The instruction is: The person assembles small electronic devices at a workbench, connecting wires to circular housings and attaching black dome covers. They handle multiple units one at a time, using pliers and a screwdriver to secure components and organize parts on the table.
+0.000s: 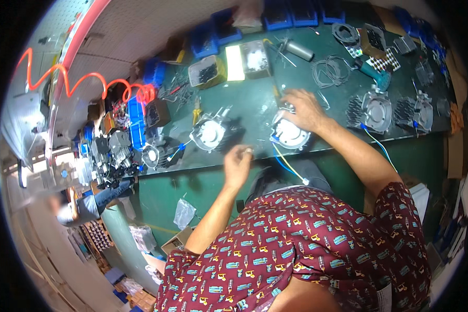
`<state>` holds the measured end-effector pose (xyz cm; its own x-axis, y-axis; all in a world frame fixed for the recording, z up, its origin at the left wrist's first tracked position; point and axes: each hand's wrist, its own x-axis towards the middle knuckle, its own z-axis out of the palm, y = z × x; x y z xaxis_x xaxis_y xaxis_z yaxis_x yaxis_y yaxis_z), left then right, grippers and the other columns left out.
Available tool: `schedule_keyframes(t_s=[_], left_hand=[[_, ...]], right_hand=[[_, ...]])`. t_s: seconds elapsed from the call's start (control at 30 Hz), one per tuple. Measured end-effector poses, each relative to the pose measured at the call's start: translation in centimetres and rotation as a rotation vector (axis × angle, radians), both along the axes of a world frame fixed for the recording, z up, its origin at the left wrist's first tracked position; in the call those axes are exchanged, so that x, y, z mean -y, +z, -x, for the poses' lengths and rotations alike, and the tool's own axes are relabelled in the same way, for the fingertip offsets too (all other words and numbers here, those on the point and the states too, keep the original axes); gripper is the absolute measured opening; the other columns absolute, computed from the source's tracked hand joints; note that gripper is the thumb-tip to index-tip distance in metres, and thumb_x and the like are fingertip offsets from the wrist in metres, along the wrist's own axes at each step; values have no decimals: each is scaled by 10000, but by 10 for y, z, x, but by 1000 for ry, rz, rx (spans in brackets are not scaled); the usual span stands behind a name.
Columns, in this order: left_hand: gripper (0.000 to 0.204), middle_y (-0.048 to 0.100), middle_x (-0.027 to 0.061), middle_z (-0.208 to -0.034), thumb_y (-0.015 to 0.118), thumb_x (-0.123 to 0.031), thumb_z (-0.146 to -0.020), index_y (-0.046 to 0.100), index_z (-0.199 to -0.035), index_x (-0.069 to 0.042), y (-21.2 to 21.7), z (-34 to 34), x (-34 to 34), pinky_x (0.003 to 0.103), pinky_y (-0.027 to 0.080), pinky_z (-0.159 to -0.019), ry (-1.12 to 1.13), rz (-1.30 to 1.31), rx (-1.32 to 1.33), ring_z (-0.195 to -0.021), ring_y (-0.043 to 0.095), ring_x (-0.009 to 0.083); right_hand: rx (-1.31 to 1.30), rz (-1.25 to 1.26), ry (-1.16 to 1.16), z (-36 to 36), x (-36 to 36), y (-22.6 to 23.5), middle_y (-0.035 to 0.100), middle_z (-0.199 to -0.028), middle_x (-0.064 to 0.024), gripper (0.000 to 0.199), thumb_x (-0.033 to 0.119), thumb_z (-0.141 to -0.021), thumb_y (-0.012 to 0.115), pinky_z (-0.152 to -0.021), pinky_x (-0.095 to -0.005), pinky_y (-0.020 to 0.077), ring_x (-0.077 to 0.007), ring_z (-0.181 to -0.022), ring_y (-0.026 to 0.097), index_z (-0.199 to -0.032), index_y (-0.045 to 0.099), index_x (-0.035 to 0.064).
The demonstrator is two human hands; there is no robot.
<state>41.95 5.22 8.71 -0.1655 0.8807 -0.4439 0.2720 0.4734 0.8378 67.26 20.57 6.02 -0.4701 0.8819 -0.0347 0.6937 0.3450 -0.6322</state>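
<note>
On the green table a row of small finned motor units with round silver end covers is laid out, and the work appears to be somewhere in the middle of the batch: two units at the right, one below the teal power drill and another further right, look closed up with their covers seated, while a further unit to the left lies tilted on its side with its cover showing, and whether it has been finished cannot be told. The unit being worked on lies near the front edge of the table, directly before the person, with blue and yellow wires trailing off the edge toward the lap; its wiring is judged not yet dressed. The right hand is laid over the top of this unit with fingers spread and curled down upon it, pressing or steadying it rather than gripping a tool. The left hand is held off the table, just in front of its edge, with the fingers pinched together as though on something small; what is pinched, if anything, is too small to be told. The two hands are kept apart. Grey and blue parts bins are ranged along the far side.
</note>
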Motion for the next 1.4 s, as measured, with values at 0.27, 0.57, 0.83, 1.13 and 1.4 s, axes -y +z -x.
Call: schedule_keyframes(t_s=[0.27,0.57,0.83,1.13,1.4], left_hand=[[450,635,235,-1167,668,-29,-816,592,-1258,14,-8,155,-14,454,466,-1003,-161,-353,-849,-1104,598,402],[254,660,273,-1062,636,-70,-850,635,-1090,15,-53,219,-23,514,500,-869,-551,-166,-695,-1017,622,456],[285,618,52,-739,797,-182,-833,593,-900,4,-45,225,-34,311,468,-584,-432,16,-182,-662,541,104],[317,675,22,-860,669,-140,-965,607,-1239,7,-38,235,-9,238,480,-600,-117,260,534,-710,595,70],[274,680,91,-958,644,-104,-962,634,-1176,67,-36,209,-27,272,540,-701,79,295,602,-794,651,155]], right_hand=[[185,-65,-28,1,-14,65,645,-1221,-190,389,348,-833,737,-971,-476,469,-347,-1155,592,-1067,712,38],[-352,545,53,215,95,39,725,-818,-197,328,317,-834,729,-736,-397,547,-283,-765,710,-876,749,-7],[-642,1430,-424,313,146,-5,667,-1106,-70,308,328,-1018,561,-798,-415,523,-223,-995,649,-1199,601,82],[-667,1417,-466,318,146,5,548,-750,13,236,271,-1037,523,-573,-289,526,-136,-718,615,-963,643,82],[-193,412,193,290,128,15,685,-879,-246,209,156,-936,565,-812,-515,531,-453,-915,660,-918,674,-22]])
